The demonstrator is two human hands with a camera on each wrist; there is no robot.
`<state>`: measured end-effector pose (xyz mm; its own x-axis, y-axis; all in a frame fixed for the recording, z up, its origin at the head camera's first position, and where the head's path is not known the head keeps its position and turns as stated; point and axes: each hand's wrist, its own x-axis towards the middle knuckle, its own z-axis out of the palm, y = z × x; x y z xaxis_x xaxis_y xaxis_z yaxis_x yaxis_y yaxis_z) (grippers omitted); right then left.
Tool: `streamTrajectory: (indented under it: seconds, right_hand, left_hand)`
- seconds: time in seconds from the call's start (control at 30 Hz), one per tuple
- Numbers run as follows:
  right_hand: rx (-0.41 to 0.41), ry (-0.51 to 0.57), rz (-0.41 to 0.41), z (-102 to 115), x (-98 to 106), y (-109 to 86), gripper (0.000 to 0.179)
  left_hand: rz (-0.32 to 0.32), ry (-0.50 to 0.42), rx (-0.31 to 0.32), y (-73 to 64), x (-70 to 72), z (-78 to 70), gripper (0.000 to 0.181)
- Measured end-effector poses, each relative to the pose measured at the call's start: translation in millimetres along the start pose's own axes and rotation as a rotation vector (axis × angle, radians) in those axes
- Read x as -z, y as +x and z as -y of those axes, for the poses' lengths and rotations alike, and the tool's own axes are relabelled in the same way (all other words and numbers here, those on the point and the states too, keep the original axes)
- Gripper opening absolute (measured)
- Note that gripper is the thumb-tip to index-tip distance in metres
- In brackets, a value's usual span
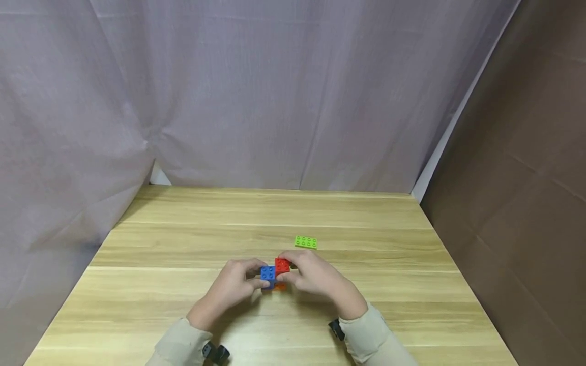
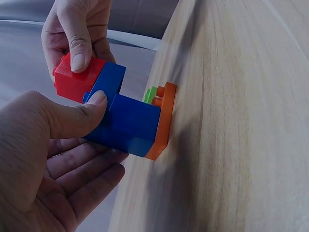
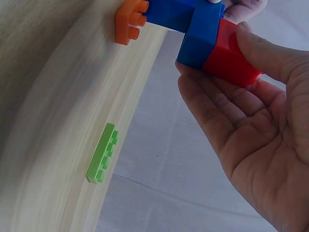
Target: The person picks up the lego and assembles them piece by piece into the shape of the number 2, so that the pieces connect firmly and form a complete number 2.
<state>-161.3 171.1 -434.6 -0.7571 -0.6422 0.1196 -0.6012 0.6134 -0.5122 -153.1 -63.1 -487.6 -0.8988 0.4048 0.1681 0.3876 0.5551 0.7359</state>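
My left hand (image 1: 234, 282) pinches a stack of toy building bricks at its blue part, thumb on the near face. At the bottom of the stack is a thin orange brick (image 2: 166, 118), some of its studs showing. A lower blue brick (image 2: 135, 124) stands on it, and an upper blue brick (image 3: 199, 36) lies across the top, jutting out toward the right. On that jutting end sits a red brick (image 2: 79, 79). My right hand (image 1: 313, 274) grips the red brick between thumb and fingers, its fingertips reaching the upper blue brick's edge.
A thin lime-green brick (image 1: 305, 242) with two rows of studs lies on the wooden table (image 1: 192, 239) just beyond the hands. Grey cloth (image 1: 238, 101) hangs behind the table, and a brown cloth (image 1: 517, 203) hangs along its right side.
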Motion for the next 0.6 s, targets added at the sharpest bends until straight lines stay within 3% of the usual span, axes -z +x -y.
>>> streamTrajectory:
  seconds: [0.6]
  right_hand:
    - [0.006, 0.024, -0.021, -2.7, -3.4, -0.8, 0.023]
  left_hand:
    - [-0.001, -0.007, 0.0, 0.8, 0.9, -2.4, 0.023]
